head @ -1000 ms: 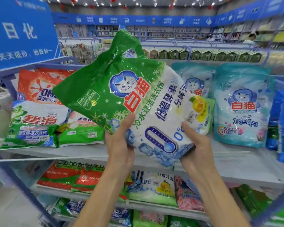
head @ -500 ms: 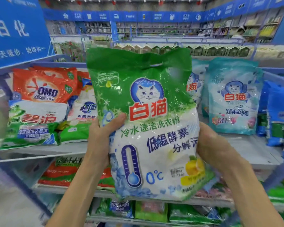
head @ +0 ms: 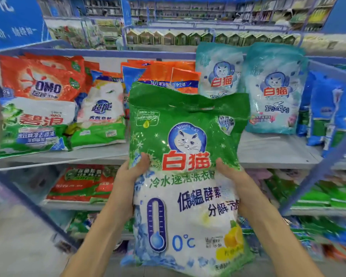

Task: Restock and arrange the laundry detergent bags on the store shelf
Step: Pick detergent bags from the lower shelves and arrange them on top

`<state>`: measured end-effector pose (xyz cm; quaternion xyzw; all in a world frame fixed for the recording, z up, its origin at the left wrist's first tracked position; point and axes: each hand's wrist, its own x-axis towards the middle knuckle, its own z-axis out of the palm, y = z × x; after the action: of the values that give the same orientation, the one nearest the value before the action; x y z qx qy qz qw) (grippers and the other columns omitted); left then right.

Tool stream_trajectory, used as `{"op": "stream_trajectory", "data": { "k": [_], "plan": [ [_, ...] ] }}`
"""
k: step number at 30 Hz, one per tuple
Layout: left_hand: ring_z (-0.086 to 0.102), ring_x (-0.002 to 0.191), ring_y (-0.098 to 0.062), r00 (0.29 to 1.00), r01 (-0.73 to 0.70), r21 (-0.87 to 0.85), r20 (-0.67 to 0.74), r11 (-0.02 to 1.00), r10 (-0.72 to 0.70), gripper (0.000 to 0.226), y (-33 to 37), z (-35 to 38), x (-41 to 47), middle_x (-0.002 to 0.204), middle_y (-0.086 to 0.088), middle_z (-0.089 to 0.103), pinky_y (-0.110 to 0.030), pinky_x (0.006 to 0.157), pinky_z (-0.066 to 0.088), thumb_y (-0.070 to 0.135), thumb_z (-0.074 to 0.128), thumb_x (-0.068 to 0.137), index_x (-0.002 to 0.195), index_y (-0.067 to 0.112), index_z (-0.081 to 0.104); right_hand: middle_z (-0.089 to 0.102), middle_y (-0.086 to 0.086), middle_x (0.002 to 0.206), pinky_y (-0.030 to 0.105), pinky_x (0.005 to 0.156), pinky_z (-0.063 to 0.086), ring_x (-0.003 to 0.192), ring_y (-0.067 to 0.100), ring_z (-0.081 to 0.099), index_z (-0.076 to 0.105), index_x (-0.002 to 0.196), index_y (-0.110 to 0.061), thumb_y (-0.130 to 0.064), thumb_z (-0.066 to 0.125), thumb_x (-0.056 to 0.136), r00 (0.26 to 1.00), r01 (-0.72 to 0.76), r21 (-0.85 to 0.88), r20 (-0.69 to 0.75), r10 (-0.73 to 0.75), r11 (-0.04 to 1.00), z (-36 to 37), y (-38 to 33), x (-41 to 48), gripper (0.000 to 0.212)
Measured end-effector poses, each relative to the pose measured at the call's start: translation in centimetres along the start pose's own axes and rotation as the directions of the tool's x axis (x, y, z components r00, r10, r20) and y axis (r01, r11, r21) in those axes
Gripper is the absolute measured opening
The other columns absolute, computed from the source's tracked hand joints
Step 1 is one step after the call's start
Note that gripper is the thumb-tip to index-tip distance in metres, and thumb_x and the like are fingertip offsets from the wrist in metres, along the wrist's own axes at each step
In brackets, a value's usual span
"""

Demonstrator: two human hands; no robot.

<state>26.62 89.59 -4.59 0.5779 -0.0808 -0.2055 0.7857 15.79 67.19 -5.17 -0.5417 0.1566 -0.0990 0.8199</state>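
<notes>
Left hand (head: 131, 176) and right hand (head: 235, 177) grip upright green detergent bag (head: 186, 156) by its sides, near the shelf (head: 268, 150).

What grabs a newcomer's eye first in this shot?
A big green-and-white detergent bag with a cat logo fills the centre foreground, upright, gripped at its sides by the left hand and the right hand. Behind it, teal bags with the same cat logo stand on the shelf at right, and a red OMO bag sits at left.
</notes>
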Motion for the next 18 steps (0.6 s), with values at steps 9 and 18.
{"op": "stream_trajectory", "data": {
  "k": [9, 18],
  "plan": [
    [0.067, 0.116, -0.027, 0.982, 0.163, 0.212, -0.133, 0.963, -0.137, 0.117, -5.5, 2.8, -6.8, 0.132, -0.006, 0.067, -0.052, 0.104, 0.050, 0.089, 0.070, 0.057, 0.144, 0.014, 0.048, 0.069, -0.022, 0.089, 0.011, 0.068, 0.050, 0.081, -0.005, 0.070, 0.057, 0.120, -0.028, -0.036, 0.065, 0.095, 0.988, -0.087, -0.160, -0.139, 0.065, 0.983, -3.4, 3.1, -7.2, 0.026],
    [0.067, 0.116, -0.037, 0.911, 0.401, 0.196, -0.186, 0.895, -0.368, 0.116, -12.9, 2.8, -12.0, 0.132, -0.013, 0.067, -0.060, 0.103, 0.049, 0.087, 0.076, 0.055, 0.143, 0.015, 0.051, 0.077, -0.005, 0.114, 0.057, 0.106, 0.049, 0.112, 0.028, 0.071, 0.069, 0.123, -0.030, -0.069, 0.085, 0.059, 0.945, -0.284, -0.158, -0.214, 0.248, 0.946, -8.1, 9.2, -12.4, 0.077]
  ]
}}
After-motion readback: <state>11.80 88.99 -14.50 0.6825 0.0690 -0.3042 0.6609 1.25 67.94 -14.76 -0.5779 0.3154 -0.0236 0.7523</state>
